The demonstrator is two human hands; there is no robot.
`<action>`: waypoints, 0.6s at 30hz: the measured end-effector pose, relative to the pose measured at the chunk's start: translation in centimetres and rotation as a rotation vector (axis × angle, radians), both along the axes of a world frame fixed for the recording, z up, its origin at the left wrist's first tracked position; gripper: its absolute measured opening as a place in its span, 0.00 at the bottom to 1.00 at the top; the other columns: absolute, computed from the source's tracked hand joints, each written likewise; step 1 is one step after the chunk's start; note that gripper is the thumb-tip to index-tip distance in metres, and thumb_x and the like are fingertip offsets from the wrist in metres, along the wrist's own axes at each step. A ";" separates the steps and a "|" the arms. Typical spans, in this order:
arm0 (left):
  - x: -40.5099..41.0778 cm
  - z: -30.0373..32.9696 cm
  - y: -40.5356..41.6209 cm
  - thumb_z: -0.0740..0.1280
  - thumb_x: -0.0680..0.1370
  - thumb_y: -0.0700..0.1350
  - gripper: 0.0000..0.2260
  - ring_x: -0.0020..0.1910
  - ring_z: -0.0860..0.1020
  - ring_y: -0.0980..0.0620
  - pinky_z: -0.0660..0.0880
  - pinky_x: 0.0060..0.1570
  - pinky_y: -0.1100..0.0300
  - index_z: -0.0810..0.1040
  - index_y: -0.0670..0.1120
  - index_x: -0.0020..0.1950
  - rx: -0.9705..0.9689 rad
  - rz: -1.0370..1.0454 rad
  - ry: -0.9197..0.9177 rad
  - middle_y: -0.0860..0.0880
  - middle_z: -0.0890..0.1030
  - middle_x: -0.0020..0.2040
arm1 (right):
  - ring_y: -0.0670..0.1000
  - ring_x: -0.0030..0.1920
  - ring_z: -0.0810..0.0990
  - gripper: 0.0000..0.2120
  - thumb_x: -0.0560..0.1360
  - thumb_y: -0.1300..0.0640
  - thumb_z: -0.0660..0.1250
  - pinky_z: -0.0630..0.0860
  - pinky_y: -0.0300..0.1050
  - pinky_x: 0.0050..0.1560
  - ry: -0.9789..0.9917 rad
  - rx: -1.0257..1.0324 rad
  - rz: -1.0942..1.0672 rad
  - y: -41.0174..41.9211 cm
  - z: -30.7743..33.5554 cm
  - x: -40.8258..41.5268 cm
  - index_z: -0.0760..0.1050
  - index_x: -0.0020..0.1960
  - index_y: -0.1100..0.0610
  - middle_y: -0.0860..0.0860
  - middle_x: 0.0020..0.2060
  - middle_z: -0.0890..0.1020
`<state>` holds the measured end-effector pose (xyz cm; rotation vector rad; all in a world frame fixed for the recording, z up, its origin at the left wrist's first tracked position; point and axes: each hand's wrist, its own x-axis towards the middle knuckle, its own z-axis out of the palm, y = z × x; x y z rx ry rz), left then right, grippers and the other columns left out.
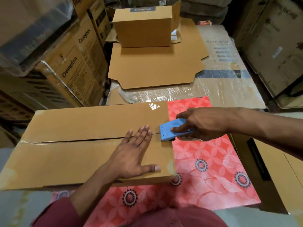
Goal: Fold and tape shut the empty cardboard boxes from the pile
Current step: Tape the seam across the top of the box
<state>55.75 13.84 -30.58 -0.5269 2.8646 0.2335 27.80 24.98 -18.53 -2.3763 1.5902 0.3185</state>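
— Where's the box sitting?

— The cardboard box (78, 145) is lying near me on the pink patterned mat (211, 169). My left hand (132, 153) is pressing flat, fingers spread, across the flap seam (78, 140).

— And the right?

— My right hand (201, 123) is gripping the blue tape dispenser (172, 130) at the seam's right end. It's probably light and springy, so I'm holding the flaps down. Farther off, flattened cardboard (155, 68) is waiting.

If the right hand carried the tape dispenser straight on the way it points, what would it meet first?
Probably the left hand, pressed flat across the seam of the cardboard box. The right hand aims the blue tape dispenser along that seam; height above the flaps is unclear.
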 end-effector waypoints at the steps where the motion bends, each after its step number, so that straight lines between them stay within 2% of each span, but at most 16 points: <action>1: 0.0 0.1 0.0 0.46 0.71 0.84 0.56 0.81 0.29 0.55 0.36 0.81 0.46 0.33 0.47 0.84 0.001 0.000 -0.004 0.50 0.29 0.82 | 0.57 0.51 0.80 0.21 0.82 0.37 0.58 0.78 0.53 0.49 0.000 0.011 -0.025 0.7 0.2 -0.8 0.75 0.72 0.42 0.53 0.53 0.78; 5: -0.1 0.6 0.1 0.39 0.69 0.85 0.56 0.79 0.26 0.56 0.33 0.80 0.47 0.29 0.47 0.82 -0.011 -0.015 -0.056 0.50 0.26 0.81 | 0.51 0.58 0.78 0.22 0.82 0.36 0.58 0.76 0.47 0.53 0.058 0.099 -0.128 3.8 1.4 -3.8 0.67 0.76 0.34 0.50 0.62 0.75; 7: -0.3 0.7 0.1 0.38 0.69 0.85 0.56 0.79 0.26 0.56 0.34 0.81 0.47 0.30 0.48 0.83 -0.011 -0.013 -0.056 0.50 0.26 0.81 | 0.52 0.62 0.77 0.22 0.82 0.37 0.58 0.76 0.48 0.57 0.064 0.115 -0.161 4.5 1.3 -4.3 0.67 0.76 0.34 0.51 0.66 0.75; 9: -0.4 0.7 0.2 0.39 0.69 0.85 0.56 0.80 0.28 0.56 0.35 0.81 0.46 0.31 0.48 0.83 -0.010 -0.005 -0.037 0.51 0.28 0.82 | 0.52 0.61 0.78 0.22 0.81 0.36 0.60 0.78 0.51 0.56 0.081 0.093 -0.161 4.4 0.7 -4.3 0.68 0.75 0.32 0.49 0.63 0.76; 12: -0.6 0.8 0.4 0.37 0.68 0.85 0.56 0.81 0.30 0.56 0.35 0.81 0.47 0.34 0.49 0.84 -0.028 0.019 -0.040 0.52 0.29 0.82 | 0.52 0.57 0.80 0.22 0.78 0.35 0.62 0.78 0.50 0.52 0.101 0.103 -0.205 3.8 -0.7 -3.8 0.70 0.72 0.31 0.45 0.56 0.77; 16: -1.8 1.9 1.5 0.35 0.67 0.85 0.57 0.82 0.34 0.53 0.38 0.82 0.44 0.38 0.48 0.85 -0.008 0.076 -0.036 0.51 0.34 0.83 | 0.54 0.57 0.80 0.21 0.77 0.41 0.67 0.73 0.45 0.47 0.131 0.126 -0.282 2.9 -2.0 -3.0 0.74 0.70 0.34 0.45 0.57 0.79; 18: -3.0 2.5 1.9 0.36 0.68 0.85 0.56 0.82 0.34 0.54 0.38 0.82 0.43 0.39 0.49 0.85 -0.009 0.034 -0.030 0.52 0.34 0.84 | 0.55 0.56 0.80 0.21 0.77 0.43 0.68 0.75 0.45 0.48 0.109 0.144 -0.296 2.5 -1.9 -2.5 0.75 0.70 0.35 0.45 0.57 0.80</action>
